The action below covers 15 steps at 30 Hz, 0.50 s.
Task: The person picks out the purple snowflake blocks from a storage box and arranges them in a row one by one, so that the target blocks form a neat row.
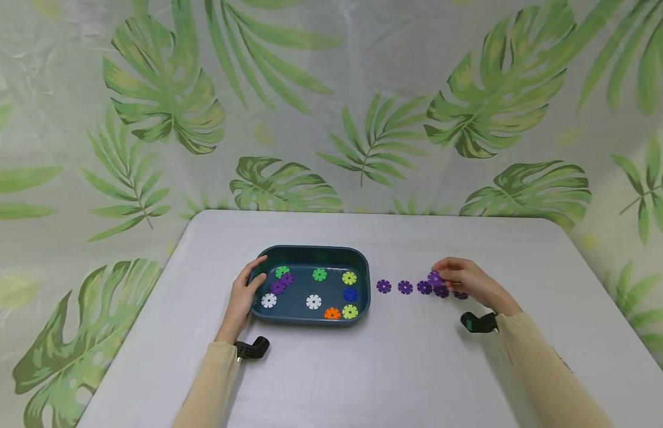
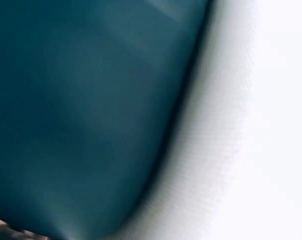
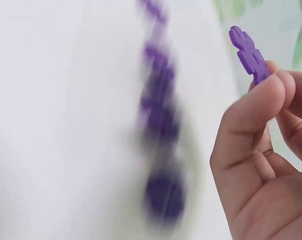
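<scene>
My right hand (image 1: 467, 281) pinches a purple notched plastic disc (image 1: 435, 279) between thumb and fingertips, raised over a row of purple discs. In the right wrist view the pinched disc (image 3: 249, 55) is seen nearly edge-on, tilted. The row of purple discs (image 1: 405, 288) lies on the table right of the tray, partly hidden by the hand. My left hand (image 1: 241, 299) holds the left rim of a dark teal tray (image 1: 304, 321), thumb over the edge. Inside the tray lie a white disc (image 1: 313, 302), an orange disc (image 1: 332, 313), a blue disc (image 1: 350, 294) and several others.
The white table (image 1: 331, 380) runs back to a hanging leaf-print cloth (image 1: 363, 119). A black wrist camera (image 1: 252, 348) sits on the left wrist and another wrist camera (image 1: 477, 323) on the right. In the left wrist view the tray wall (image 2: 91, 110) fills much of the picture.
</scene>
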{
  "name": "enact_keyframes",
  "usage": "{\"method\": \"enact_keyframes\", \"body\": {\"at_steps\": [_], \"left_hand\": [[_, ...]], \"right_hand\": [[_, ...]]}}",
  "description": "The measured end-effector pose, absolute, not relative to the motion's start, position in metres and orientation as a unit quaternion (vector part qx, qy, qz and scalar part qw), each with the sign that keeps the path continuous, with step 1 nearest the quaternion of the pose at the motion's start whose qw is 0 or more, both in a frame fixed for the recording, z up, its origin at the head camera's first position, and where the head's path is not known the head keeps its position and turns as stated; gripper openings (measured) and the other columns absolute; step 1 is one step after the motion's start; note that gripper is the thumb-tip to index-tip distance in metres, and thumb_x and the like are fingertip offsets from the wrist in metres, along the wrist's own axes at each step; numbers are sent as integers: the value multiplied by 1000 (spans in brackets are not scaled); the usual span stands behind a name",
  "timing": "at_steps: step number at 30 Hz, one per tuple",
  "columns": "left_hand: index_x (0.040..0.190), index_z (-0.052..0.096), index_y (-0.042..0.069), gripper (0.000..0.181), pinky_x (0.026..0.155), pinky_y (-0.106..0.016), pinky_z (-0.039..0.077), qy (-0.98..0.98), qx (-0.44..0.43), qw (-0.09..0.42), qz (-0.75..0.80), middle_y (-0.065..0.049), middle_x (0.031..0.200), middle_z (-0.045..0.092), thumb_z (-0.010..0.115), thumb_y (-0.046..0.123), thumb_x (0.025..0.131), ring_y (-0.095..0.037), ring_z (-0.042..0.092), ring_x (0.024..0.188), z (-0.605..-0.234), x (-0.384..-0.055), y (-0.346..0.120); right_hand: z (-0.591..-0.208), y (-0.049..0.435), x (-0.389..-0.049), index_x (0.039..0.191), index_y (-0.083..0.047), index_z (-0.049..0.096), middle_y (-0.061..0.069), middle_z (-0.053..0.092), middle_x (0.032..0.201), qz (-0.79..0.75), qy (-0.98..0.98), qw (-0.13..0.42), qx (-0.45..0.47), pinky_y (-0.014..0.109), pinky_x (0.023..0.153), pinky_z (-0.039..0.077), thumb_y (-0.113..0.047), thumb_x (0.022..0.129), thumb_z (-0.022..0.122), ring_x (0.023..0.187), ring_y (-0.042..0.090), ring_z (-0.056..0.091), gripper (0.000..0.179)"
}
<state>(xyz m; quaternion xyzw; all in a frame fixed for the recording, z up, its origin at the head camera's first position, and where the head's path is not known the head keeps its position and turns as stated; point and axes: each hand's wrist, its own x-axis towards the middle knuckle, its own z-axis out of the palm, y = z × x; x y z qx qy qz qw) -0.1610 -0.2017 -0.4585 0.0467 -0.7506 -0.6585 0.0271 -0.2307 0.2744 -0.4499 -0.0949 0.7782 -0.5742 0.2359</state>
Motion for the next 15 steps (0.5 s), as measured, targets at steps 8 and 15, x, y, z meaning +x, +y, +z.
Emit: {"method": "enact_keyframes", "body": {"at_steps": [8, 15], "left_hand": [[142, 44, 4, 44, 114, -45, 13, -750, 45, 33, -659, -13, 153, 29, 50, 7, 99, -27, 17, 142, -459, -161, -203], [143, 43, 5, 43, 114, -46, 13, -753, 47, 28, -656, -13, 153, 28, 49, 7, 99, -27, 17, 142, -460, -162, -202]], "right_hand": [[-464, 345, -216, 121, 16, 46, 8, 52, 87, -522, 828, 202, -38, 27, 62, 48, -10, 100, 44, 69, 13, 50, 34], [-469, 346, -216, 115, 13, 53, 9, 56, 87, -428, 888, 168, -34, 27, 60, 48, -8, 98, 45, 69, 16, 52, 28]]}}
